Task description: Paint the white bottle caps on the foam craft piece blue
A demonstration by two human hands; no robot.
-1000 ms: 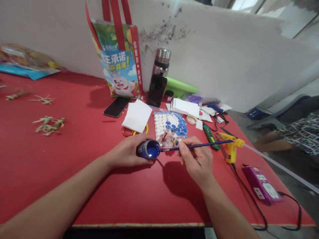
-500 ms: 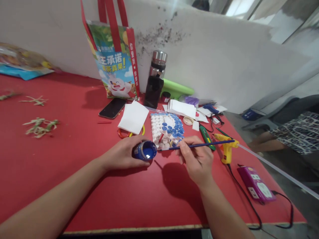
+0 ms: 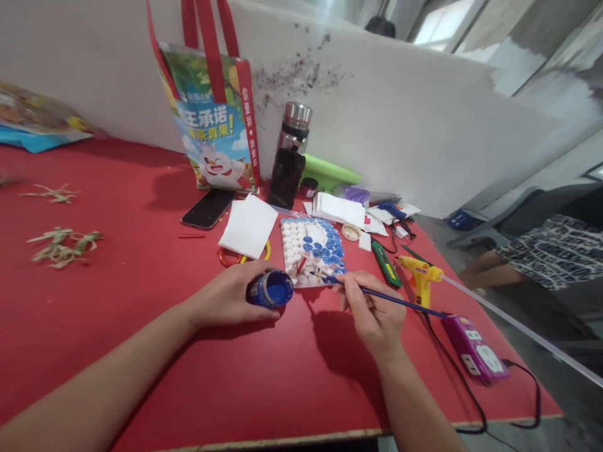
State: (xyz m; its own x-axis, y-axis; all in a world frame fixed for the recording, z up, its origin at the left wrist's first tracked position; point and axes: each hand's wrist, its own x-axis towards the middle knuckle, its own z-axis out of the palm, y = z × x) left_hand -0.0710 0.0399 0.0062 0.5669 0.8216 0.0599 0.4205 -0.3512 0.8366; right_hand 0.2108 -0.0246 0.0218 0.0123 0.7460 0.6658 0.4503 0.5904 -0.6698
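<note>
A small jar of blue paint (image 3: 273,290) is gripped in my left hand (image 3: 235,295), its open mouth tilted toward me. My right hand (image 3: 372,307) pinches a thin blue paintbrush (image 3: 391,296) like a pen. The brush tip points left, over the lower part of a panel (image 3: 293,242) covered with small round white pieces, many on its right side painted blue. Whether the bristles touch the panel I cannot tell. Just left of the panel, white paper sheets (image 3: 248,226) lie partly over red-and-yellow handled scissors (image 3: 230,256).
Right of my right hand are a green utility knife (image 3: 386,265), a yellow glue gun (image 3: 423,279) and a purple power block (image 3: 475,348) with cords. Behind stand a phone (image 3: 286,179), a steel bottle (image 3: 296,129) and a printed bag (image 3: 214,125). A person (image 3: 541,251) sits at right.
The brush has swung: its tip has risen from beside the jar's mouth to over the panel, while its back end has dropped. The jar has tilted slightly. The whole view has shifted a little.
</note>
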